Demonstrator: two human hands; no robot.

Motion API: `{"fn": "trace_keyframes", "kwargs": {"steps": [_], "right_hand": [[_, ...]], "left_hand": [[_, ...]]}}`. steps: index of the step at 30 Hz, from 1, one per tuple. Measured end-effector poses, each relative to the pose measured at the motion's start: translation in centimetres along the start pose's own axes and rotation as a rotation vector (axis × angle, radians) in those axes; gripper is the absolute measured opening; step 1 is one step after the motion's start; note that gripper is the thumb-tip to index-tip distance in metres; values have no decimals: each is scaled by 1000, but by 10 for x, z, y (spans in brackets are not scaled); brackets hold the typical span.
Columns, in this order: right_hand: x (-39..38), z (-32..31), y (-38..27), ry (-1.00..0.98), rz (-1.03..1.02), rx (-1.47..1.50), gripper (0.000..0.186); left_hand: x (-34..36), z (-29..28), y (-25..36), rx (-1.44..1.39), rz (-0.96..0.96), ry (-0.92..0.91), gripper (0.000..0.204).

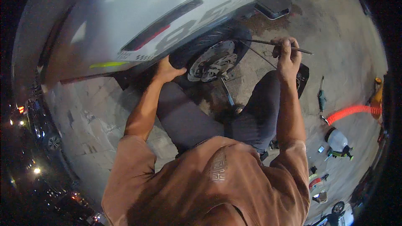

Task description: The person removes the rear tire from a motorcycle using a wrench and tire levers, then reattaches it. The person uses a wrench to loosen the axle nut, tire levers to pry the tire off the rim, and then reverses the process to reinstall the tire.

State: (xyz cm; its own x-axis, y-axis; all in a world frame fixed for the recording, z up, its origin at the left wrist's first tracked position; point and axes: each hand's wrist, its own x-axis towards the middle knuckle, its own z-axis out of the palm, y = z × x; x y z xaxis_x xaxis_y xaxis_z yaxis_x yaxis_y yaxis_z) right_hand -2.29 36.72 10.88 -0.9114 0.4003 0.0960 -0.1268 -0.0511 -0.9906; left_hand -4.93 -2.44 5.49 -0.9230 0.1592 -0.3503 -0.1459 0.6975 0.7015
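My right hand [288,54] is closed round a thin dark metal rod [261,42]. One end of the rod reaches the top right edge of the tire [197,47], and the other sticks out past my fingers. My left hand [168,71] grips the tire's left side, thumb toward the wheel [215,62]; its other fingers are partly hidden under the bodywork. A second thin rod [261,56] slants from the tire toward my right knee. Below the wheel's middle, a metal bar [227,91] slopes down between my legs.
A white vehicle body [109,29] overhangs the wheel. At right on the pavement lie a green-handled tool [321,98], a red coiled hose [354,111], a pale bottle with a green sprayer head [337,140] and small items. A dark car [52,140] stands far left.
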Motion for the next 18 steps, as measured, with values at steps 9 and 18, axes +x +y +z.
{"fn": "trace_keyframes", "kwargs": {"steps": [9,18], "right_hand": [[0,16,9,5,-85,-44,16],[23,30,12,79,-55,165,25]], "left_hand": [[2,18,50,-2,-36,37,91],[22,43,98,340,1,332,86]]}}
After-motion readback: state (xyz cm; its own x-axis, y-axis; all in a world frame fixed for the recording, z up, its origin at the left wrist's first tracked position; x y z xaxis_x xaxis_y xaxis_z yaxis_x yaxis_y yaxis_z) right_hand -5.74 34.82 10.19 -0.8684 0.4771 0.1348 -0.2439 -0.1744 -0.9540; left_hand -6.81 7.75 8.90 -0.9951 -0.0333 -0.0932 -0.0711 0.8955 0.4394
